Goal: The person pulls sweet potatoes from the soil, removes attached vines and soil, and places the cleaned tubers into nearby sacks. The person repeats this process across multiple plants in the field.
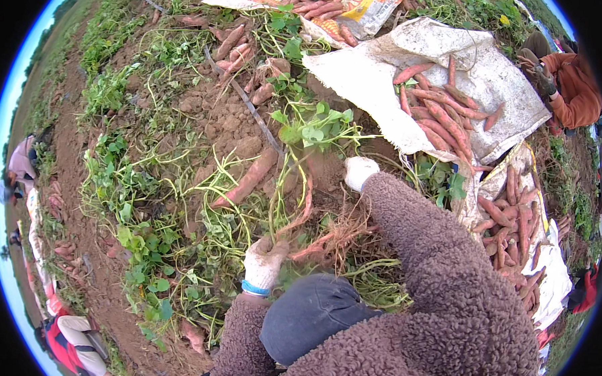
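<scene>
My left hand (265,263), in a soiled white knit glove with a blue cuff, grips a sweet potato vine (274,209) low on its stems. Thin pinkish roots (328,244) spread out to the right of this glove. My right hand (361,173), also in a white glove, is over loose brown soil (325,172); its fingers are hidden, and dirt blurs beside it. Between and beyond the hands, a large sweet potato (250,179) lies slantwise on the ground among cut vines. A rounded dark blue fabric shape (316,316) covers the ground close to my body.
A white woven sack (356,79) bears a pile of sweet potatoes (446,111). Another pile (514,224) lies on sacking at right, and a printed sack (369,8) at the top. A dark strip (249,107) crosses the soil. People work at both sides, one in an orange jacket (573,88).
</scene>
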The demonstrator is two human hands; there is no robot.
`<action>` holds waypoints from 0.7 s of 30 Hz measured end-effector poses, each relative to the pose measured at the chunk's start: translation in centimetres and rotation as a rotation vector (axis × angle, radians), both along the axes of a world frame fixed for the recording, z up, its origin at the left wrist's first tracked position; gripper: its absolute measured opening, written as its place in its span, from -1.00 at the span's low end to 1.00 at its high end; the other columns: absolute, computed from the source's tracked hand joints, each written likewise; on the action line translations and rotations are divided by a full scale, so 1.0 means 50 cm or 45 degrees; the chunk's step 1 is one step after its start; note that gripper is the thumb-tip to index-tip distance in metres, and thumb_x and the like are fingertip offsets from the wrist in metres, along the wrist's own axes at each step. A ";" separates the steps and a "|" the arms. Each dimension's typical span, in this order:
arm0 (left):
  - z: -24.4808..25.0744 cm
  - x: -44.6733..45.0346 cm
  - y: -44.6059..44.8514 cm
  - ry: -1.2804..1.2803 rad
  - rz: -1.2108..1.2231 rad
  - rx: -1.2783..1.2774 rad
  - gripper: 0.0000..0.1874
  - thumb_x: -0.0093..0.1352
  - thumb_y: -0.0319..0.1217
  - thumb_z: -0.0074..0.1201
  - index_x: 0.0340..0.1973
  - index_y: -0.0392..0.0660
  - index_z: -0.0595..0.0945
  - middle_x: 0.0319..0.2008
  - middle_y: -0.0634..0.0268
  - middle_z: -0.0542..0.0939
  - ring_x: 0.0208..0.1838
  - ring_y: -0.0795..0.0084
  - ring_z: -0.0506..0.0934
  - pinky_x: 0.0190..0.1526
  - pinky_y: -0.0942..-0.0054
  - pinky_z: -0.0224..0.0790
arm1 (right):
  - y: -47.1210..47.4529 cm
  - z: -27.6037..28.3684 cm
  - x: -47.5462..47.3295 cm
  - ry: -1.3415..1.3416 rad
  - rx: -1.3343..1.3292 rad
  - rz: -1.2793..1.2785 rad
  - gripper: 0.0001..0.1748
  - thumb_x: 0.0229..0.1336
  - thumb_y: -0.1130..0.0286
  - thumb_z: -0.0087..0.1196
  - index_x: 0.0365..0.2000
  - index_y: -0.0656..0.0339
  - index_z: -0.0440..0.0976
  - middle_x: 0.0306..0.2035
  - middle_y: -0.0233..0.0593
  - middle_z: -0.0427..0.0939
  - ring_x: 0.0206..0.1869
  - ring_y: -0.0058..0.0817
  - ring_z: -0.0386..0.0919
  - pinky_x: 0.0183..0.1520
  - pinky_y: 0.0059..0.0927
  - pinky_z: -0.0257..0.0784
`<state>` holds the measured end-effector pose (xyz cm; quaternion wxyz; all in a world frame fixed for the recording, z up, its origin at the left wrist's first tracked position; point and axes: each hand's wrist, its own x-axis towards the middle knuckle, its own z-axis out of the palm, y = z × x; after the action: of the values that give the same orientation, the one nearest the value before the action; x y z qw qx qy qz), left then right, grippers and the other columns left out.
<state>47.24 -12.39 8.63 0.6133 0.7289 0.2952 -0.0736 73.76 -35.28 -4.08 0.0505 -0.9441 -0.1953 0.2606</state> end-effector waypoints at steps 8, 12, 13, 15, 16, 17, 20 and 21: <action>-0.025 -0.016 0.000 -0.027 -0.010 -0.020 -0.73 0.47 -0.42 0.27 0.02 -0.30 0.74 -0.26 0.33 0.75 -0.24 0.61 0.56 -0.16 0.48 0.49 | -0.181 0.231 -0.074 -0.134 0.422 -0.294 -0.66 0.26 0.20 0.19 -0.09 0.17 0.72 -0.14 0.00 0.75 0.01 -0.08 0.71 0.11 -0.16 0.59; -0.039 -0.013 0.002 -0.055 0.011 -0.136 -0.70 0.44 -0.44 0.29 0.02 -0.37 0.73 -0.22 0.28 0.76 -0.19 0.56 0.62 -0.10 0.50 0.50 | -0.346 0.364 -0.095 -0.231 0.960 -0.557 -0.71 0.22 0.34 0.21 -0.16 0.33 0.72 -0.26 -0.09 0.75 -0.17 -0.25 0.72 -0.04 -0.25 0.60; -0.044 -0.012 0.003 -0.049 -0.008 -0.127 -0.70 0.44 -0.45 0.29 0.02 -0.38 0.73 -0.24 0.31 0.75 -0.21 0.57 0.60 -0.11 0.51 0.49 | -0.378 0.384 -0.096 0.022 1.181 -0.893 -0.70 0.27 0.32 0.21 -0.10 0.31 0.69 -0.25 -0.13 0.74 -0.19 -0.32 0.71 -0.12 -0.33 0.59; -0.056 -0.009 0.006 0.035 -0.030 -0.008 -0.72 0.45 -0.45 0.28 0.02 -0.36 0.73 -0.26 0.35 0.73 -0.22 0.60 0.58 -0.13 0.51 0.47 | -0.421 0.400 -0.094 0.157 1.491 -1.312 -0.63 0.36 0.28 0.22 0.07 0.27 0.61 -0.16 -0.17 0.73 -0.24 -0.45 0.69 -0.23 -0.47 0.57; -0.062 -0.009 0.007 -0.011 -0.045 -0.012 -0.72 0.45 -0.46 0.28 0.02 -0.36 0.73 -0.26 0.36 0.73 -0.23 0.60 0.57 -0.13 0.51 0.47 | -0.425 0.391 -0.092 0.170 1.795 -1.364 -0.60 0.39 0.24 0.21 0.12 0.24 0.56 -0.11 -0.18 0.72 -0.25 -0.45 0.68 -0.24 -0.49 0.57; -0.067 -0.009 0.007 -0.023 -0.054 0.008 -0.73 0.46 -0.46 0.27 0.02 -0.35 0.74 -0.27 0.37 0.72 -0.23 0.61 0.56 -0.14 0.51 0.46 | -0.422 0.373 -0.086 0.144 2.050 -1.496 -0.56 0.42 0.21 0.19 0.18 0.21 0.51 -0.07 -0.19 0.71 -0.25 -0.46 0.68 -0.25 -0.51 0.57; -0.072 -0.017 0.005 -0.053 -0.015 -0.019 -0.75 0.47 -0.46 0.26 0.00 -0.32 0.75 -0.28 0.40 0.72 -0.24 0.62 0.55 -0.16 0.51 0.45 | -0.383 0.284 -0.059 0.267 2.583 -1.520 -0.56 0.50 0.23 0.12 0.25 0.20 0.44 -0.01 -0.19 0.66 -0.07 -0.41 0.63 -0.04 -0.39 0.57; -0.070 -0.020 0.005 -0.049 0.000 -0.040 -0.76 0.47 -0.46 0.26 -0.01 -0.31 0.75 -0.28 0.40 0.71 -0.24 0.63 0.55 -0.16 0.51 0.45 | -0.365 0.247 -0.048 0.375 2.757 -1.332 -0.58 0.53 0.25 0.09 0.25 0.20 0.43 0.00 -0.19 0.64 0.02 -0.39 0.62 0.08 -0.32 0.57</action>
<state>46.22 -12.13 5.14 0.6301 0.7205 0.2823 -0.0642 71.34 -53.55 8.27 0.9353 -0.3390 0.1005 0.0153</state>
